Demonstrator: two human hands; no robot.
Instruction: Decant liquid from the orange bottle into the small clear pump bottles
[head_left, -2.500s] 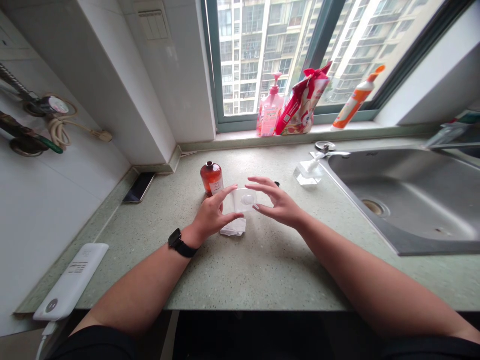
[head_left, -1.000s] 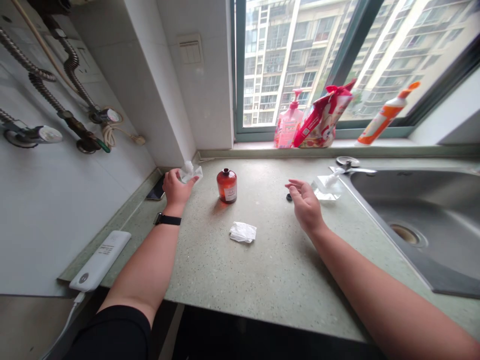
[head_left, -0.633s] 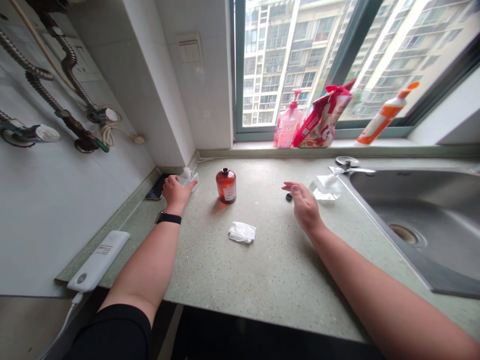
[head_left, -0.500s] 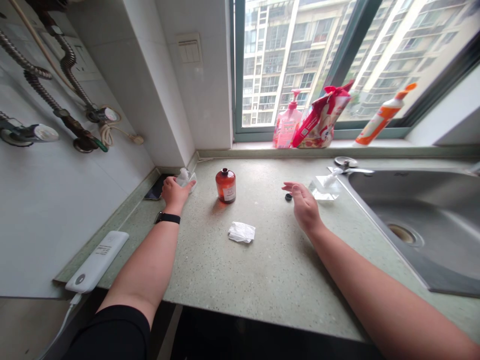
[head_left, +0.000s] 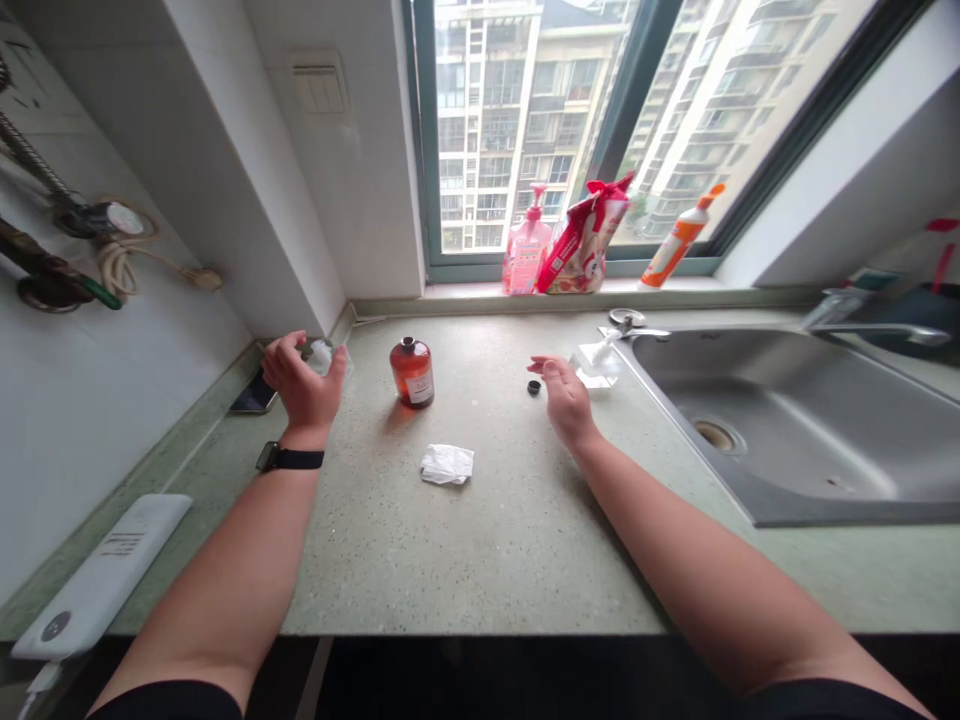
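My left hand [head_left: 301, 385], with a black watch [head_left: 289, 457] on its wrist, is open, its thumb spread from the fingers. Just behind it, partly hidden, a clear container [head_left: 341, 362] has something whitish at its top. My right hand [head_left: 568, 402] hovers with fingers stretched out and nothing in it. A small black cap [head_left: 533, 387] lies by its fingertips, and a clear square bottle [head_left: 598, 368] with a whitish top stands just beyond. Between the hands is an uncapped amber bottle [head_left: 412, 375] with a white label. Nearer to me lies a folded white tissue [head_left: 448, 464].
To the right is a steel sink [head_left: 817, 420] with a tap [head_left: 885, 328]. A dark phone [head_left: 253, 393] and a white power bank [head_left: 105, 575] lie at the left. The windowsill holds a pink pump bottle [head_left: 526, 250], a red bag [head_left: 585, 240] and an orange-white bottle [head_left: 679, 245].
My view has turned to the right, showing more of the sink. My left hand has opened and come off the clear container. The right hand stays by the cap.
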